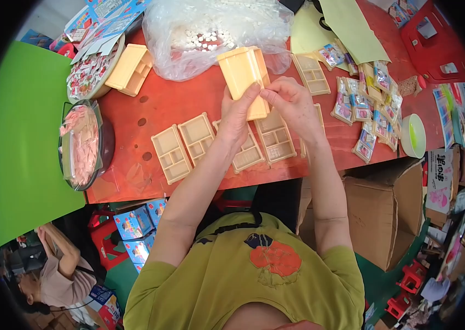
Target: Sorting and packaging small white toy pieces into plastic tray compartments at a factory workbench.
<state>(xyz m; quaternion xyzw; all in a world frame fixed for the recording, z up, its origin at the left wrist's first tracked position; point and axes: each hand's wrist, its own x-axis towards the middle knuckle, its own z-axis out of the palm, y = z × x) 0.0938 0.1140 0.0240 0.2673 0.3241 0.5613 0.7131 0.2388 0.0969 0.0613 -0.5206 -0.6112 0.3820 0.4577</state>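
Cream tray stack held up over a red table

And here it is: the tray stack [239, 71], apparently several pieces nested together, raised above the middle of the table [125, 129]. The left hand [237, 113] is wrapped around its near left side, thumb pressed on the face; the right hand [295, 104] pinches the near right edge between thumb and finger.

It looks like thin moulded plastic, so I'd call it light and fairly stiff, a little slippery on those smooth faces, with rims that might crack if bent. The long side walls look the safest place for the grip.

Below, compartment trays [172, 154] lie along the table's near edge, on a glossy red covering marked with dark spots. At the far side sits a clear plastic bag [163, 30] of white pieces; small packets [361, 107] heap up on the right. Beyond, a cardboard box [370, 214] stands near the green floor [378, 275], and a co-worker [70, 280] sits lower left.
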